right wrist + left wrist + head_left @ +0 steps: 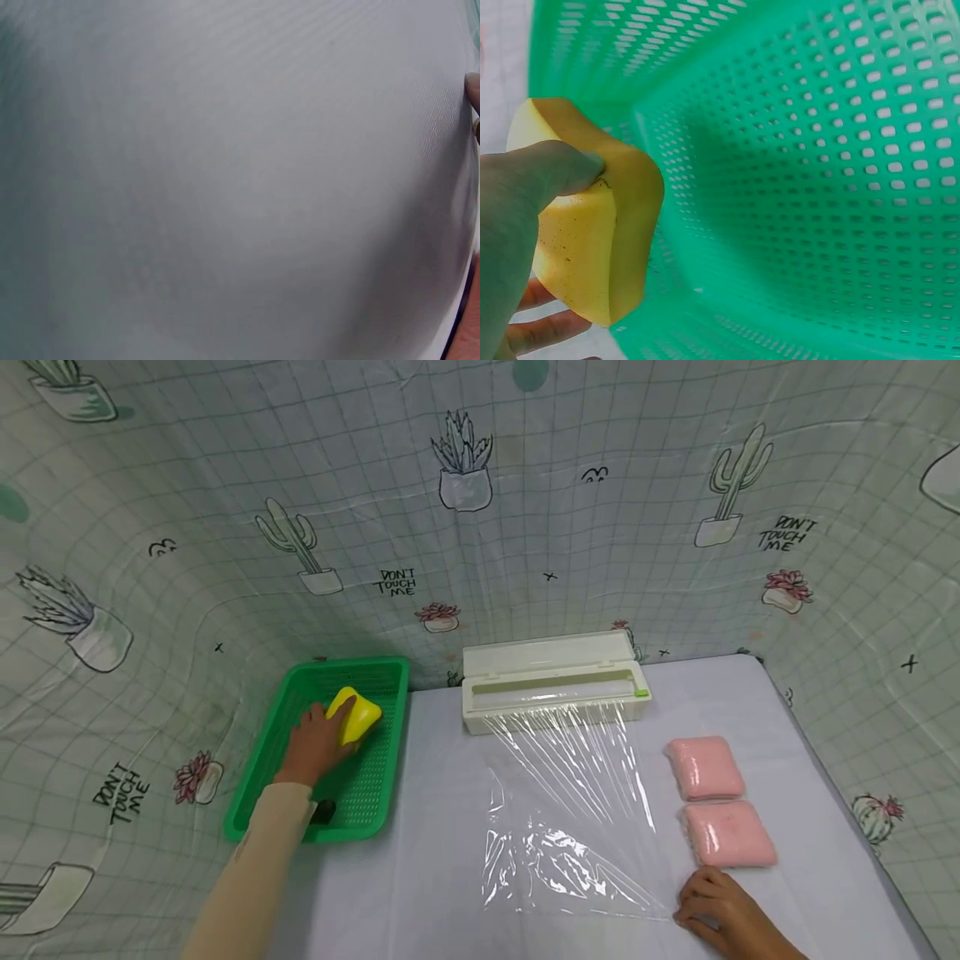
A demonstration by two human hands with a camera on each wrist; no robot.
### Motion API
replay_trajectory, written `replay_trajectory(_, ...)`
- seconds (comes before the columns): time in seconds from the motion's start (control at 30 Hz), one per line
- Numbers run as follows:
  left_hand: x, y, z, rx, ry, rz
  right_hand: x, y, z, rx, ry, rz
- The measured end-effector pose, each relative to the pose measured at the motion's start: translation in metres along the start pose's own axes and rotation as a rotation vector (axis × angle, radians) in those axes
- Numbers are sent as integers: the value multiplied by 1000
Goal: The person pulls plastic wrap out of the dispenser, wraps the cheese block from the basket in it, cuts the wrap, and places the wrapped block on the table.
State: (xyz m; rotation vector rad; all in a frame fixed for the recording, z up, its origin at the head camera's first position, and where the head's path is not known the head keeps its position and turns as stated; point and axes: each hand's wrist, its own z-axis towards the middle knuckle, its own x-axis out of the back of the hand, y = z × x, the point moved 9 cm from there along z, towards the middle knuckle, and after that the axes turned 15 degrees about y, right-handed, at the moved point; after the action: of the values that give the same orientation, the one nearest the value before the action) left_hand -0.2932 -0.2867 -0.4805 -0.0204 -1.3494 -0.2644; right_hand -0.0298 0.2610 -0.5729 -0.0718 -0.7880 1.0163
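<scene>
My left hand (311, 748) grips a yellow sponge (360, 717) over the green basket (400, 727). In the left wrist view the thumb presses on the wavy side of the sponge (585, 247), and fingers show beneath it. At the table's front, my right hand (723, 910) pinches the near right corner of a sheet of clear plastic wrap (570, 852). The wrap runs out, creased and shiny, from a white dispenser box (555, 720) whose lid stands up. The right wrist view shows mostly blurred white cloth, with fingertips at its right edge.
Two pink blocks in clear wrap (705, 768) (731, 833) lie on the white table right of the sheet, the nearer one just beyond my right hand. A small dark object (323, 812) is in the basket. Patterned cloth (510, 560) hangs behind and around the table.
</scene>
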Motion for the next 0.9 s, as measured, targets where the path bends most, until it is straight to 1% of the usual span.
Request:
replay_trajectory(0.17,16,18,-6,-57,95,14,0,0,1,8,5,-3)
replay_trajectory(0.3,25,33,-10,-92,147,19,-1,-1,2,9,-2,1)
replay_trajectory(0.5,35,56,-16,-142,199,46,-1,0,2,4,-6,-10)
replay_trajectory(0.7,42,79,-22,-186,254,50,0,-1,4,10,1,-8)
replay_trajectory(0.9,46,107,-29,-220,269,59,-1,-2,5,13,3,-5)
